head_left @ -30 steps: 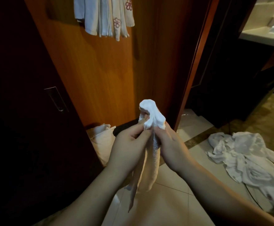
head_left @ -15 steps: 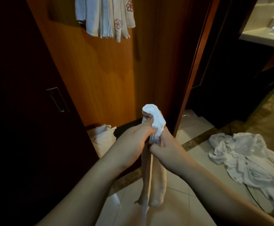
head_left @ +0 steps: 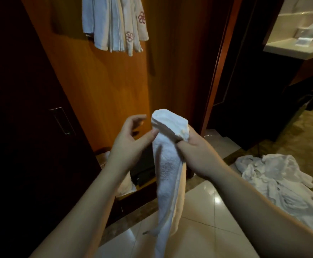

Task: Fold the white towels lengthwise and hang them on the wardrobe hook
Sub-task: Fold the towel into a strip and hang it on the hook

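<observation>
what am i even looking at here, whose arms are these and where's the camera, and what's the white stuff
There is no machine here. The camera sits on a person's head and looks forward and down, so the two bare arms are the wearer's own.

The right hand grips a white towel near its folded-over top; the rest hangs down in a long narrow strip. The left hand is beside it with loose fingers, its thumb about touching the cloth.

Up on the orange wooden wardrobe panel hang towels already put up, some with pink flower stitching. On the tiled floor to the right lies a crumpled pile of white towels.
</observation>
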